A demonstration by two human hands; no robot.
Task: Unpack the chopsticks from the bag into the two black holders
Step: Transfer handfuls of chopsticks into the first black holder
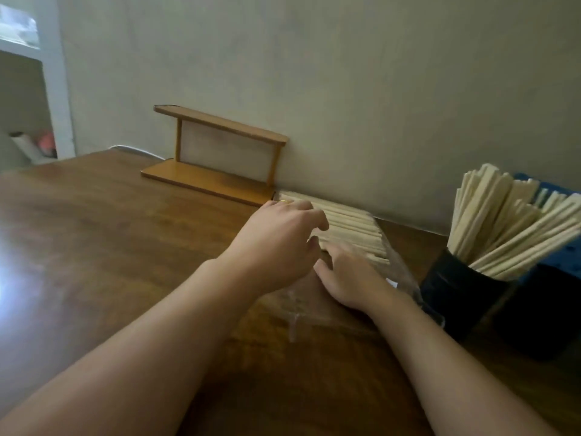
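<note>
A clear plastic bag (405, 275) lies on the wooden table (110, 247) by the wall, with a flat bundle of pale chopsticks (352, 226) in it. My left hand (276, 237) sits on the bundle's near left end, fingers and thumb curled on the bag. My right hand (349, 278) reaches into the bag's open mouth, fingers fairly straight toward the chopstick ends and blurred under the plastic. At the right, a black holder (456, 294) is packed with upright chopsticks (509, 221). A second dark holder (544, 313) stands beside it, partly cut off by the frame edge.
A small wooden two-tier rack (217, 152) stands against the wall just left of the bag. A blue perforated thing (566, 256) shows behind the holders. The wall runs along the table's far edge.
</note>
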